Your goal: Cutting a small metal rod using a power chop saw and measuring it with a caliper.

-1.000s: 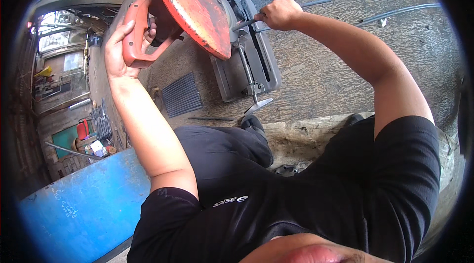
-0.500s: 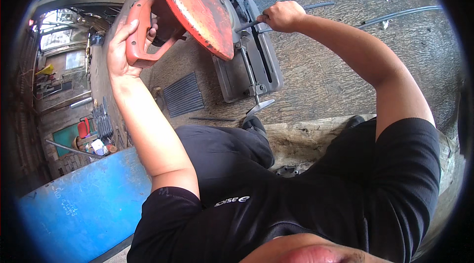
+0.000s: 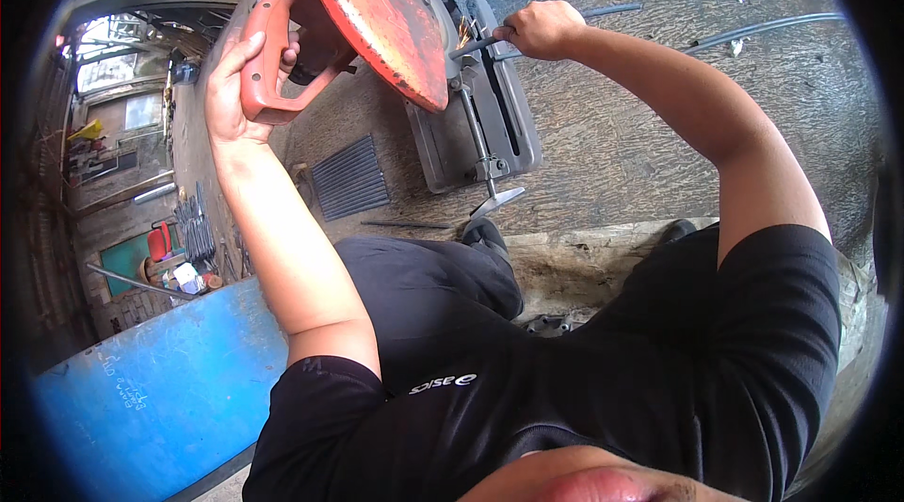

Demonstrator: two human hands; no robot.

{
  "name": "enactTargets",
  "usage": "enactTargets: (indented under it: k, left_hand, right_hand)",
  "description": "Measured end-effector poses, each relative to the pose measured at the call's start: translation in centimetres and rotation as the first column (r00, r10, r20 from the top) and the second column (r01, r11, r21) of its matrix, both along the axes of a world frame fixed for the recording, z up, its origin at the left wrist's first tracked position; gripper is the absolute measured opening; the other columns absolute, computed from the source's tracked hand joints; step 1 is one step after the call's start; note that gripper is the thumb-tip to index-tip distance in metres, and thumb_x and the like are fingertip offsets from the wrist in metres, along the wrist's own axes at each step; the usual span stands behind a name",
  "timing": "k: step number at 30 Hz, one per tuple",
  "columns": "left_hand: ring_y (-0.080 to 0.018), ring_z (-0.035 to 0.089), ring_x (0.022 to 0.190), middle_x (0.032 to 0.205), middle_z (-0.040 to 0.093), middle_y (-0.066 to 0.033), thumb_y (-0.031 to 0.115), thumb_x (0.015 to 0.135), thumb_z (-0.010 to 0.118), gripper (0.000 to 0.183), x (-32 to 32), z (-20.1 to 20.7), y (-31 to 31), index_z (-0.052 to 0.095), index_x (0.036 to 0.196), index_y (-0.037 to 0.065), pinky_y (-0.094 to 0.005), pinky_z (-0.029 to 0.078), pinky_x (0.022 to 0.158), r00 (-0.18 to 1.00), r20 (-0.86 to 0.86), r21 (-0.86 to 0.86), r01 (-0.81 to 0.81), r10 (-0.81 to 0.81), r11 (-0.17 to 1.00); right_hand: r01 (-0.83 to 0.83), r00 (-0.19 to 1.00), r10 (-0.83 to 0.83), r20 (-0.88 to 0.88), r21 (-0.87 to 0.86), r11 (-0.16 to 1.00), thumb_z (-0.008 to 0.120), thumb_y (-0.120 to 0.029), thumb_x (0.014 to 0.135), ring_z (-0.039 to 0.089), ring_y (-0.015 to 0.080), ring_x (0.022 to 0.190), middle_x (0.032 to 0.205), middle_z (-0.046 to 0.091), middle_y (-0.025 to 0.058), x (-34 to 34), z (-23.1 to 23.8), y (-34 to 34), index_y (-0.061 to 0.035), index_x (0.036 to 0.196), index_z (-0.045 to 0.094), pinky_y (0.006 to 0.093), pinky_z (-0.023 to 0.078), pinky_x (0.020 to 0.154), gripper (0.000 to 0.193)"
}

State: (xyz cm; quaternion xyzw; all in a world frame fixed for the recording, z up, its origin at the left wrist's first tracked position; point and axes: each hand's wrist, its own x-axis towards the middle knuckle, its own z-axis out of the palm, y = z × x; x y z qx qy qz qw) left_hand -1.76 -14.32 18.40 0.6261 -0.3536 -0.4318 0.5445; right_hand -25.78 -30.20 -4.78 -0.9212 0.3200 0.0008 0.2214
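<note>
My left hand [image 3: 245, 88] is wrapped round the red D-shaped handle [image 3: 270, 69] of a chop saw [image 3: 381, 17]. The saw's worn red guard hangs over its grey metal base [image 3: 435, 158]. In my right hand [image 3: 544, 29] is a thin dark metal rod [image 3: 612, 9], gripped close to the blade. The rod's left end reaches in at the edge of the guard, and small orange sparks [image 3: 464, 33] show just above it. A clamp screw with a crank handle [image 3: 497, 202] runs along the base on my side.
Several cut rods [image 3: 350, 179] lie side by side on the floor left of the saw base, with a single rod [image 3: 407, 225] nearer my foot. Longer rods [image 3: 767, 28] stretch off to the right. A blue panel [image 3: 169, 389] stands at the lower left.
Sparks have appeared where the rod meets the blade. The saw's guard and handle have shifted very slightly; both hands keep their hold.
</note>
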Motion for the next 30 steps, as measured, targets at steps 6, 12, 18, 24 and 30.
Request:
enactTargets:
  k: [6, 12, 18, 24, 30]
  left_hand:
    - [-0.0291, 0.062, 0.090, 0.115, 0.054, -0.0219, 0.009, 0.087, 0.053, 0.047, -0.3, 0.1, -0.1, 0.039, 0.129, -0.006, -0.0340, 0.054, 0.080, 1.000, 0.004, 0.017, -0.022, 0.022, 1.000]
    - [-0.0270, 0.061, 0.093, 0.108, 0.057, -0.0216, 0.011, 0.085, 0.055, 0.042, -1.2, 0.0, 0.0, 0.044, 0.121, -0.008, -0.0341, 0.053, 0.080, 0.998, 0.023, -0.009, -0.055, 0.055, 0.998]
    - [-0.0271, 0.062, 0.094, 0.106, 0.058, -0.0220, 0.011, 0.085, 0.054, 0.040, -1.1, 0.2, -0.1, 0.045, 0.120, -0.008, -0.0354, 0.054, 0.080, 1.000, 0.002, 0.010, -0.020, 0.020, 1.000]
    - [-0.0275, 0.062, 0.093, 0.105, 0.058, -0.0230, 0.011, 0.085, 0.053, 0.040, -0.9, 0.2, 0.0, 0.044, 0.120, -0.008, -0.0357, 0.054, 0.080, 1.000, 0.005, 0.013, -0.016, 0.016, 1.000]
    - [-0.0281, 0.062, 0.093, 0.106, 0.058, -0.0239, 0.011, 0.085, 0.053, 0.041, -1.0, 0.2, -0.1, 0.043, 0.120, -0.009, -0.0361, 0.054, 0.081, 1.000, 0.011, 0.015, -0.027, 0.027, 1.000]
  right_hand:
    - [-0.010, 1.000, 0.010, 0.008, 0.005, 1.000, 0.037, -0.049, 0.095, 0.064, 0.0318, 0.093, 0.098, 0.068, 0.0146, -0.1, -0.2, -0.1, -0.0177, 0.107, 0.068, 0.0427, 0.050, 0.083, 0.046]
    - [-0.003, 1.000, 0.003, 0.000, 0.016, 1.000, 0.036, -0.049, 0.095, 0.065, 0.0323, 0.093, 0.097, 0.067, 0.0158, 0.1, -0.6, -0.1, -0.0187, 0.108, 0.068, 0.0433, 0.050, 0.082, 0.045]
    - [-0.003, 1.000, 0.003, 0.010, 0.018, 1.000, 0.036, -0.050, 0.095, 0.065, 0.0323, 0.093, 0.096, 0.068, 0.0154, 0.1, -0.9, -0.2, -0.0202, 0.109, 0.068, 0.0428, 0.050, 0.082, 0.046]
    - [0.000, 1.000, 0.000, -0.005, 0.017, 1.000, 0.036, -0.053, 0.094, 0.065, 0.0319, 0.093, 0.097, 0.068, 0.0146, 0.3, -1.1, -0.3, -0.0208, 0.109, 0.068, 0.0426, 0.050, 0.082, 0.048]
    - [-0.007, 1.000, 0.007, 0.000, 0.013, 1.000, 0.036, -0.052, 0.094, 0.065, 0.0316, 0.094, 0.097, 0.068, 0.0145, 0.2, -1.1, -0.3, -0.0207, 0.109, 0.068, 0.0426, 0.050, 0.082, 0.047]
